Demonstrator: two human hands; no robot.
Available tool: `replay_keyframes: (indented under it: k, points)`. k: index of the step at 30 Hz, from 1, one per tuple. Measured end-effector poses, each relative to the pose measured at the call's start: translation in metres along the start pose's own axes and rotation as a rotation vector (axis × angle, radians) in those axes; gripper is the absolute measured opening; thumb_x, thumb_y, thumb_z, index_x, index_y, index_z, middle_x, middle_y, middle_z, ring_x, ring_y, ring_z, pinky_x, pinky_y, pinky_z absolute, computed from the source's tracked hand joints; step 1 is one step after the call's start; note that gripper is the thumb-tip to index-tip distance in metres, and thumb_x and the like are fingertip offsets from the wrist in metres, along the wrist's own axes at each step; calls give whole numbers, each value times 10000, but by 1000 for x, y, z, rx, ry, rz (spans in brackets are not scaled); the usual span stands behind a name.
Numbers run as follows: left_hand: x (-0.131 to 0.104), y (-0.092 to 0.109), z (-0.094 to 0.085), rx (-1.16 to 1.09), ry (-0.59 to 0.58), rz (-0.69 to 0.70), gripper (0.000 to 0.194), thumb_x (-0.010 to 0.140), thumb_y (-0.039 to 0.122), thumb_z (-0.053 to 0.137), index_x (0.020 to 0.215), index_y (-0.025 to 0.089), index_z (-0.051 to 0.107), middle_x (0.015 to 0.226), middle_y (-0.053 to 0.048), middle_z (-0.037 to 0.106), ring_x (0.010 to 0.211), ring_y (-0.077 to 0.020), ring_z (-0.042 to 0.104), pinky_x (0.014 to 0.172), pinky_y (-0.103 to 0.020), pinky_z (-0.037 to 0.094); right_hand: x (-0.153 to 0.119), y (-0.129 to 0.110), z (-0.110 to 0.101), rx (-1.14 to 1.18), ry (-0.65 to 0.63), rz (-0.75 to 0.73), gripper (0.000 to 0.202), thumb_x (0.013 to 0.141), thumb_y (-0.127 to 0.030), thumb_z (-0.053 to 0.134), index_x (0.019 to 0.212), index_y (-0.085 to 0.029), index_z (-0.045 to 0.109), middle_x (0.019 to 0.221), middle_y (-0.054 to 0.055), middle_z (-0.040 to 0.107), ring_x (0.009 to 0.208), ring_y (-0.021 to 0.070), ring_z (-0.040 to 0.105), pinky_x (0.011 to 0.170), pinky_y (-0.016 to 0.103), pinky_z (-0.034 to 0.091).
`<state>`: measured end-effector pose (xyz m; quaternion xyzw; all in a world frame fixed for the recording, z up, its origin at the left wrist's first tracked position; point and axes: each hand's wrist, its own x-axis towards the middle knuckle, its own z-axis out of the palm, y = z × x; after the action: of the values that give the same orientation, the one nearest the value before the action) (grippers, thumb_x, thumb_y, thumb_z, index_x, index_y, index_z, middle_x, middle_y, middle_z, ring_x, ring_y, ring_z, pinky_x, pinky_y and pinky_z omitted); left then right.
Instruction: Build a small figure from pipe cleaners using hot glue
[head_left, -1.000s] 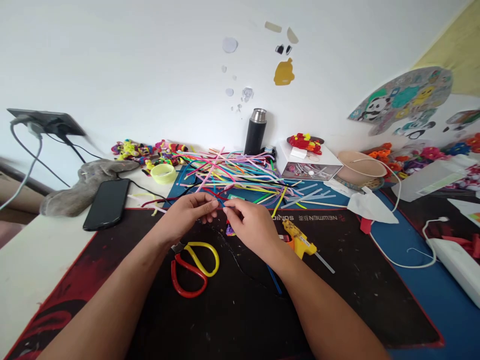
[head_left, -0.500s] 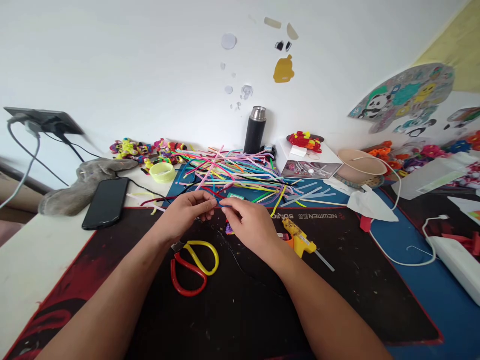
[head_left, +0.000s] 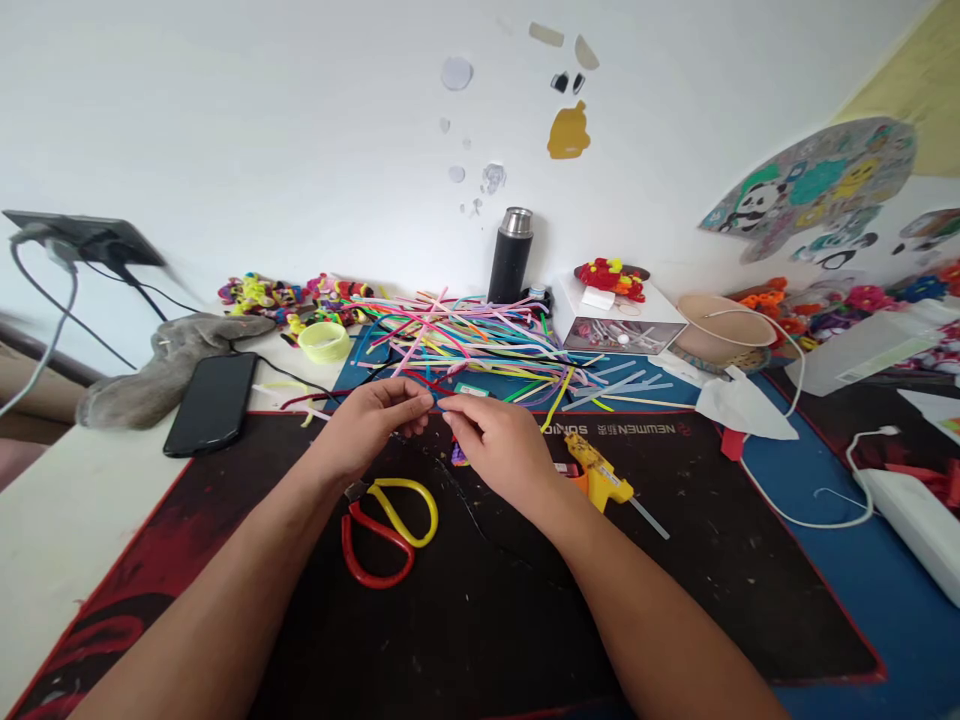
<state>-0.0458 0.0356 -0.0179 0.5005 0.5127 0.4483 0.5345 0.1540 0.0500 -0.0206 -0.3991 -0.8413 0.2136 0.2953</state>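
My left hand and my right hand meet above the far part of the black desk mat. Thumb and fingers of each are pinched together, the tips almost touching. What lies between them is too small to make out. Red pipe cleaner shows just behind the fingertips; whether it is in my grip is unclear. Scissors with one red and one yellow handle lie below my left hand, blades partly hidden by the wrist. Right of my right wrist rests a yellow glue gun with a clear glue stick in it.
Behind my hands spreads a pile of coloured pipe cleaners, with a black thermos beyond. A phone, a yellow tape roll and a grey plush lie left. A small drawer box and white power strip are right.
The view has tipped very slightly, shifting the scene a few pixels. Both hands keep nearly the same pinched pose.
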Motion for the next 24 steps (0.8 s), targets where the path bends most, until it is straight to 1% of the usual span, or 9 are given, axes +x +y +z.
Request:
replay_keyframes:
  k: [8,11,17,19,24]
  points:
    - [1,0,3,-10,34,-27,352,708,490,896,717,191,709,644,11,656,619,-141,554,612,-269,425,0,-1,2,-2,-10,12,232,1038,-203,613,1191,-240,783,1181,49,822,1087,235,778,937,345,570]
    - [2,-2,2,-15,32,-40,345,691,471,915,724,188,720,659,8,672,628,-140,567,617,-263,433,1,-2,1,-14,-22,34,230,1035,-214,620,1201,-249,775,1159,48,826,1046,231,784,903,342,572]
    - [3,-6,-2,-57,11,-70,388,694,521,925,771,178,761,728,-17,713,672,-144,597,628,-256,443,1,-3,-1,-9,-23,50,212,1025,-212,635,1185,-249,768,1136,43,828,990,223,783,859,327,555]
    - [3,-7,-4,-74,11,-72,383,696,515,929,797,180,773,751,-19,720,683,-143,601,631,-253,442,1,-3,-1,-5,-25,55,204,1024,-212,637,1178,-248,766,1111,40,831,950,213,781,829,315,544]
    - [4,-10,-5,-63,35,-54,350,701,481,928,815,187,779,727,-2,687,673,-138,573,633,-257,431,1,-3,-1,-7,-24,58,175,1022,-206,643,1142,-239,766,1053,34,832,892,198,769,778,297,510]
